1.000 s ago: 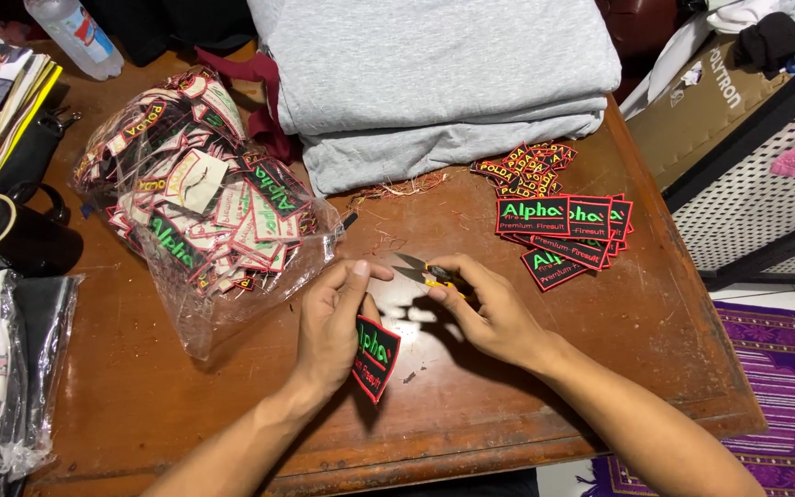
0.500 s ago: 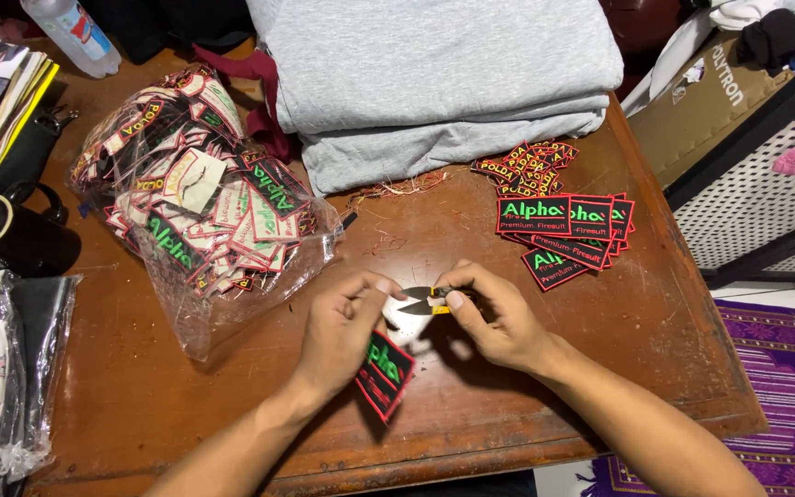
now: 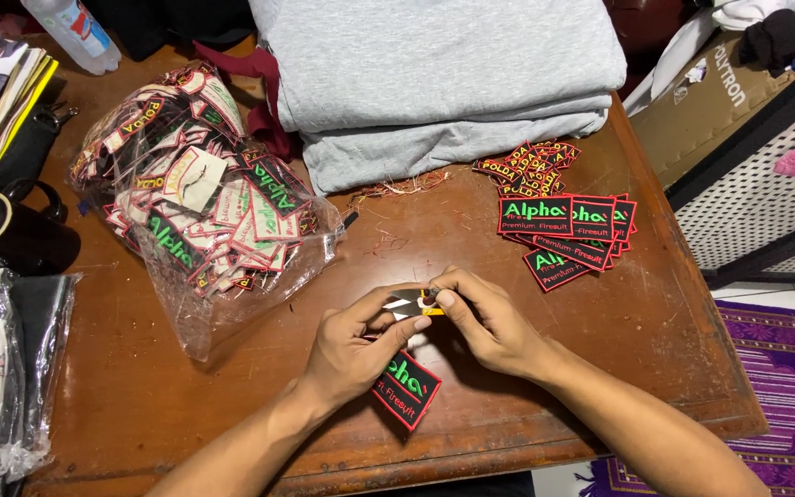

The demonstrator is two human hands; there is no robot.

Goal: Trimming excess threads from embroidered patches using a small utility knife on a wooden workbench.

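Head view: left hand (image 3: 353, 348) and right hand (image 3: 494, 324) both pinch small thread snips (image 3: 413, 302) above a black patch (image 3: 405, 388) near the counter (image 3: 655, 368) edge, blades half hidden.

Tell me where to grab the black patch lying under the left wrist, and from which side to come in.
Take the black patch by its lower right corner, coming from the table's near edge. It lies flat and tilted, with its upper left part tucked under the left hand, so only that lower corner is free. A thin, flat piece like this probably needs a pinch at the red-edged border, or a slide toward the table edge first.
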